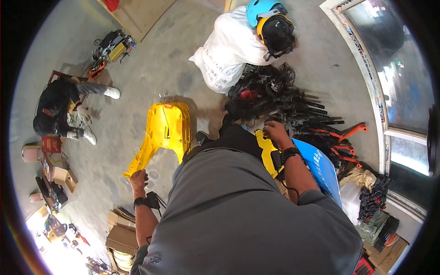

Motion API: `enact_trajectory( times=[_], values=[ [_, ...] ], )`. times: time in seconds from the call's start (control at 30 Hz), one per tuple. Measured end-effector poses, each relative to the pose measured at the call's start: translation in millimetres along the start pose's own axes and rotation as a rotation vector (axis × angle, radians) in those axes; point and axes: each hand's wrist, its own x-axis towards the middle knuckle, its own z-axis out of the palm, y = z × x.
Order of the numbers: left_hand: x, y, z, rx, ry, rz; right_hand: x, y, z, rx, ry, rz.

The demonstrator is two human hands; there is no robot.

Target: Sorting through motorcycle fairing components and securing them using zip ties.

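Note:
A large yellow plastic panel (pixel 168 126), shaped like a vehicle body cover with a long narrow arm, hangs at my left side. My left hand (pixel 139 180) is closed on the end of that narrow arm. On the right, another yellow plastic panel (pixel 267 156) with a notched edge stands beside my leg. Curled fingers of my right hand (pixel 276 132) meet its upper edge; my own forearm and shirt cover part of it. A blue sheet with white markings (pixel 317 166) lies just right of my right forearm.
Ahead lies a pile of black frames and tubes (pixel 275 98), with orange forks (pixel 346 137) at its right. Beside it stands a large white sack (pixel 229 50) with two helmets (pixel 270 23) on top. A seated person (pixel 57 107) works at far left. Cardboard boxes (pixel 121 238) stand lower left.

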Motion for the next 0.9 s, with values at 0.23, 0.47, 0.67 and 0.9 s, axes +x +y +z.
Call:
enact_trajectory(
  times=[0.23, 0.47, 0.67, 0.9],
  values=[
    [-8.2, -8.0, -6.2, -0.021, 0.019, -0.004, -5.5, -2.0, 7.5, -0.051, 0.025, 0.005],
    [-16.5, -6.8, -8.0, -0.092, 0.055, -0.014, -13.3, -4.0, 8.9, -0.023, 0.079, -0.053],
    [-11.9, -3.4, -11.0, -0.094, 0.076, -0.030, -12.9, 4.3, 7.8, 0.002, 0.135, -0.094],
    [-13.5, 3.0, -8.4, -0.098, 0.062, -0.021, -8.5, 12.4, 5.8, 0.008, 0.159, -0.074]
  ],
)
